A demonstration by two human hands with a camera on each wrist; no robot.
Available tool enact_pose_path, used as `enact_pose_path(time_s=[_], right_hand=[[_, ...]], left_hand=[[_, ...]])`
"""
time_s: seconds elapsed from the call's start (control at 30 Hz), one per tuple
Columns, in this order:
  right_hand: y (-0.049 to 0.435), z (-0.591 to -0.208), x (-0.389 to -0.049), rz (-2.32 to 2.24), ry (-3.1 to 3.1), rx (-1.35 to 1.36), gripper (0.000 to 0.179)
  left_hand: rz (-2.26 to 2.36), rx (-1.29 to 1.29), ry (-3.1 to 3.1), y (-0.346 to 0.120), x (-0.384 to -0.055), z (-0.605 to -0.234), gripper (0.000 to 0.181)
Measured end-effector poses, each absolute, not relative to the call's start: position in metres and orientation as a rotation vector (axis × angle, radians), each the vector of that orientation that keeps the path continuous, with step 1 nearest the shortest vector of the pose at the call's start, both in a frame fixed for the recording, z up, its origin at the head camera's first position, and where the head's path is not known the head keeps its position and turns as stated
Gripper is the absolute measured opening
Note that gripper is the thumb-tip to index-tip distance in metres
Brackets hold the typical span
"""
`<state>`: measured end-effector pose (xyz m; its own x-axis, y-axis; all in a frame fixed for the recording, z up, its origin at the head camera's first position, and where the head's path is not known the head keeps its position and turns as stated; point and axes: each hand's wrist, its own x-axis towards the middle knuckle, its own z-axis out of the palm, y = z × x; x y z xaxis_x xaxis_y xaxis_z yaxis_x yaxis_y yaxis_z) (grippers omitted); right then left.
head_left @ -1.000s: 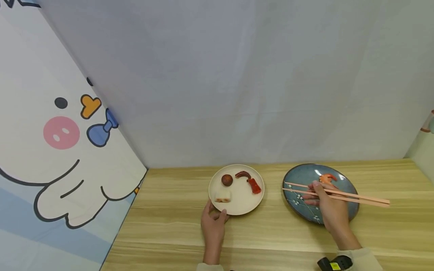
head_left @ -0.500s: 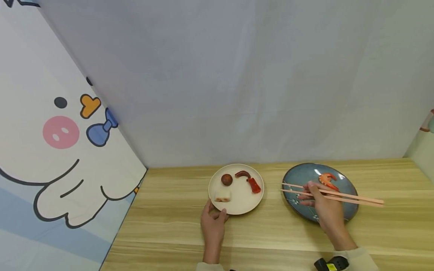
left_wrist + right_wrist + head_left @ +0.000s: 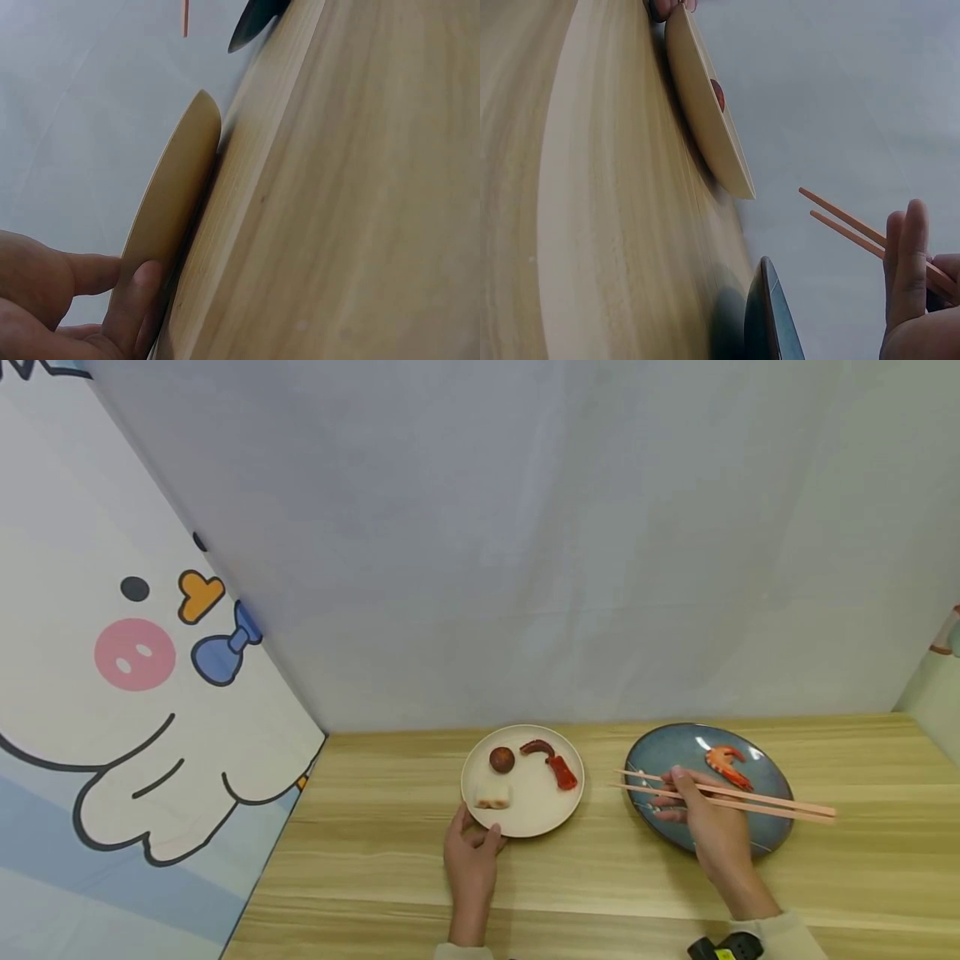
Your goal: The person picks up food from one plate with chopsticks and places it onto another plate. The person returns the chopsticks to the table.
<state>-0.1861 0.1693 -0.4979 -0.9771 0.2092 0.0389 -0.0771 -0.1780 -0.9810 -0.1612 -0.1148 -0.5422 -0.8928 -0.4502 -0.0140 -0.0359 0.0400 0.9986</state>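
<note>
My left hand (image 3: 471, 864) holds the near-left rim of a round cream plate (image 3: 536, 814), thumb and fingers against its edge. On that plate lie a brown ball (image 3: 502, 759), a white piece with browned edge (image 3: 492, 795), a dark red curved piece (image 3: 537, 746) and a glossy red piece (image 3: 562, 772). Over the blue oval plate (image 3: 675, 739), my right hand (image 3: 716, 827) grips a pair of pink chopsticks (image 3: 787, 807). Their thin tips (image 3: 807, 201) point left, apart, with nothing between them. A cooked shrimp (image 3: 727, 764) lies on the blue plate, behind the chopsticks.
Both plates stand on a wood-grain table (image 3: 360, 860), with a gap between them. A pale grey cloth wall (image 3: 570, 543) rises right behind the table. At the left is a cartoon-printed panel (image 3: 135, 735).
My right hand has moved a little left and down with the chopsticks, so their tips now pass the blue plate's left rim. More of the shrimp shows. The left hand stays still.
</note>
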Motion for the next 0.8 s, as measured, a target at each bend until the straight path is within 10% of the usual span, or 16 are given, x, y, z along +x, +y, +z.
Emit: enact_pose_path(time_s=[0.8], right_hand=[[0.153,-0.501,-0.19,2.337,-1.937,-0.217,0.024]], left_hand=[[-1.921,0.5,-2.019,-0.114,-0.161,-0.541,0.07]])
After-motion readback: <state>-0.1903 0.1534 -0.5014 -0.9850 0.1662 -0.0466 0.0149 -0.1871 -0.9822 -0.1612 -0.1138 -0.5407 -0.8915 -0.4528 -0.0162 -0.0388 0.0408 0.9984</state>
